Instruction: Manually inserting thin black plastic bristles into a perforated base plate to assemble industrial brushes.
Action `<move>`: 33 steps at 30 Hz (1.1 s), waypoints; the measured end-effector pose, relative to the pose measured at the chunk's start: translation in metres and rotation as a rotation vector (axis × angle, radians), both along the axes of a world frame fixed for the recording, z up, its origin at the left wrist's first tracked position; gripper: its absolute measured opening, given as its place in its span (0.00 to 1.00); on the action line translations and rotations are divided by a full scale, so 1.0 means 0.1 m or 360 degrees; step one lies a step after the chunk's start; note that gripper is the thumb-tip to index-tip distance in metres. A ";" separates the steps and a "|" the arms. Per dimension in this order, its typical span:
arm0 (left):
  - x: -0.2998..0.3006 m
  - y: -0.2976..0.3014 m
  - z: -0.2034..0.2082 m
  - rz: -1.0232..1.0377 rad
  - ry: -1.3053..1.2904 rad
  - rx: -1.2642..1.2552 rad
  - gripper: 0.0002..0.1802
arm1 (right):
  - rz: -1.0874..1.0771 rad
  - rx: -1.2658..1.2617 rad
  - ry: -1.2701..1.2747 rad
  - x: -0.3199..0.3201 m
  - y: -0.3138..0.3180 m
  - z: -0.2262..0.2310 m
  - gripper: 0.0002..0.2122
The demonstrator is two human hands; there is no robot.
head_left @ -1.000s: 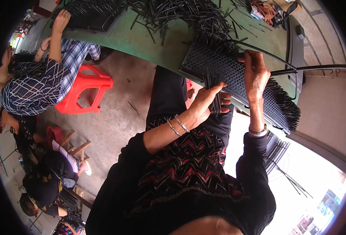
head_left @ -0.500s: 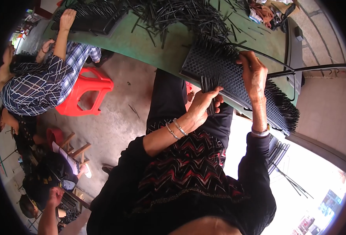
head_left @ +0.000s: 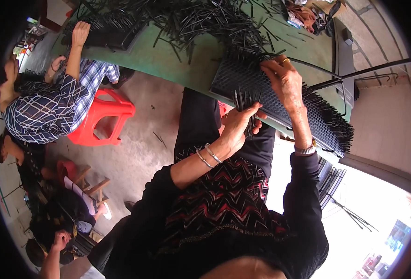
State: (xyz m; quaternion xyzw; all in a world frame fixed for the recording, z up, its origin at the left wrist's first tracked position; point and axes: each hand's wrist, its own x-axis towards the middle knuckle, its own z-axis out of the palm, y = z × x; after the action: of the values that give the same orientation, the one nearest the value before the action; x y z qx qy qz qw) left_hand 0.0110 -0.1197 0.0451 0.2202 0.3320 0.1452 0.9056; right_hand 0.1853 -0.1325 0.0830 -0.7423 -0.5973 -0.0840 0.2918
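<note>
A bundle of thin black sticks (head_left: 245, 100) stands up out of my left hand (head_left: 235, 124), whose thumb and fingers are closed round it just in front of a black perforated board (head_left: 233, 76). The board lies aslant along the table's near edge, its face covered in small holes. Rows of upright black sticks (head_left: 328, 114) fill its far side and right end. Over the board, my right hand (head_left: 287, 86) is closed with its fingertips pinched at the far row; whatever they grip is too small and dark to make out.
Loose black sticks (head_left: 205, 23) lie heaped across the green table (head_left: 168, 63). A black metal rod frame (head_left: 368, 72) juts out at the right. To the left, a person in plaid (head_left: 43, 109) sits on a red stool (head_left: 108, 116) beside another board (head_left: 122, 35). More people are at lower left.
My right hand has moved left and slightly farther away along the board's far row. The left hand keeps its bundle in nearly the same place.
</note>
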 end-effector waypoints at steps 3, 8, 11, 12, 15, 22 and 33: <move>-0.02 0.01 -0.06 0.0020 -0.0038 -0.0013 0.15 | -0.0123 0.0016 0.0103 0.01 0.05 -0.04 0.05; -0.04 0.01 -0.08 -0.0026 -0.0043 0.0003 0.17 | -0.0101 0.0076 0.0278 0.03 0.02 -0.07 0.05; -0.04 -0.01 -0.09 -0.0025 -0.0032 0.0018 0.17 | -0.0066 0.0051 0.0050 -0.02 0.01 0.04 0.05; -0.03 0.00 -0.09 -0.0023 -0.0051 0.0025 0.18 | 0.0049 -0.0020 0.0090 0.02 0.00 0.07 0.05; -0.04 -0.02 -0.11 -0.0023 -0.0078 0.0049 0.18 | 0.0165 -0.0059 0.0105 0.08 0.02 0.01 0.05; -0.03 0.00 -0.03 -0.0021 -0.0093 0.0068 0.17 | -0.0194 -0.0056 0.0160 0.01 0.03 0.03 0.05; -0.03 0.02 0.08 -0.0104 0.0068 0.0045 0.14 | -0.0194 -0.0036 -0.0321 -0.02 -0.08 -0.10 0.09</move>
State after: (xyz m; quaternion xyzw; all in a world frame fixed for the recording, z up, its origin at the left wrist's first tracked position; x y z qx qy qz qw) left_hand 0.0083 -0.1179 0.0531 0.2467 0.3417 0.1155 0.8994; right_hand 0.1834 -0.1404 0.0735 -0.7683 -0.5783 -0.1691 0.2162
